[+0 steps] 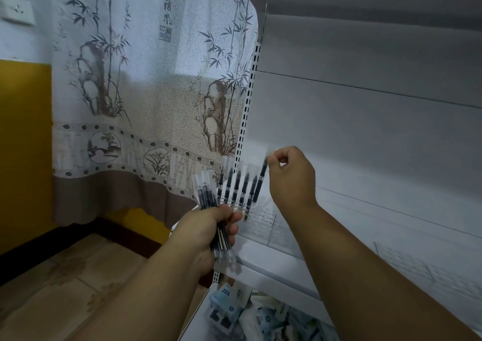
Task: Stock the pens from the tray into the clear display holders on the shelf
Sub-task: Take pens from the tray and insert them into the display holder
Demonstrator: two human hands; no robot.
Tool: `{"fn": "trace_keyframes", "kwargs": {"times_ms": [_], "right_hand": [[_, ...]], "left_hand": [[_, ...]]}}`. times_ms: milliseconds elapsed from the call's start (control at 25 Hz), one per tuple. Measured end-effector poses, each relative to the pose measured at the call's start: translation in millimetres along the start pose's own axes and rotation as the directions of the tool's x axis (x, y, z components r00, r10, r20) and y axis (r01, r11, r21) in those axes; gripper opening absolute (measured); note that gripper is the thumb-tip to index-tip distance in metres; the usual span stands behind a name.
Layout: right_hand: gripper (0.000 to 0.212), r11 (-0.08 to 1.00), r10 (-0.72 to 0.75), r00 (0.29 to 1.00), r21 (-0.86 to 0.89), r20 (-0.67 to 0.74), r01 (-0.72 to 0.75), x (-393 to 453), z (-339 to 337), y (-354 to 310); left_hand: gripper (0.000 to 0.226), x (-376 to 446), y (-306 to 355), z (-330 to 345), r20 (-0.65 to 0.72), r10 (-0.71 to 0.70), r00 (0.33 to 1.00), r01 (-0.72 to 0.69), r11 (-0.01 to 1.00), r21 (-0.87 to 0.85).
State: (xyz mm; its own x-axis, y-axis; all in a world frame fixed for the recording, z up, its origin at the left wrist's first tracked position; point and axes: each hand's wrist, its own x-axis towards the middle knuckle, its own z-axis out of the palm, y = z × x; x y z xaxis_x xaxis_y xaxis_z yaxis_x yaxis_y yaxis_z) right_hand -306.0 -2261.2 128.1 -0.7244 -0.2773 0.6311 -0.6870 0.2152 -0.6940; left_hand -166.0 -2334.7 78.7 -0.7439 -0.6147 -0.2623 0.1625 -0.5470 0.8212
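Pen (pixel 261 181) stands near-upright, top pinched by right hand (pixel 290 176), over the clear holder (pixel 263 216); left hand (pixel 208 232) grips spare pens (pixel 206 192)

White shelf (pixel 260 267) carries clear display holders (pixel 263 216); wrapped pens (pixel 241 184) stand inside.

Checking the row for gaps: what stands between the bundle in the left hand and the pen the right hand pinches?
Head view: five wrapped pens standing upright in the clear holder.

One head-worn view looks forward and down, close over the shelf (pixel 273 270); wide-angle. Curtain (pixel 146 84) fills its left.
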Motion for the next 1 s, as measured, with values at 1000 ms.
{"fn": "trace_keyframes", "kwargs": {"times_ms": [1000], "right_hand": [[0.026, 0.982, 0.178, 0.902, -0.009, 0.392, -0.190, -20, -11, -5]], "left_hand": [[0.015, -15, 7, 14, 0.152, -0.014, 0.988, 0.018, 1.000, -0.020]]}}
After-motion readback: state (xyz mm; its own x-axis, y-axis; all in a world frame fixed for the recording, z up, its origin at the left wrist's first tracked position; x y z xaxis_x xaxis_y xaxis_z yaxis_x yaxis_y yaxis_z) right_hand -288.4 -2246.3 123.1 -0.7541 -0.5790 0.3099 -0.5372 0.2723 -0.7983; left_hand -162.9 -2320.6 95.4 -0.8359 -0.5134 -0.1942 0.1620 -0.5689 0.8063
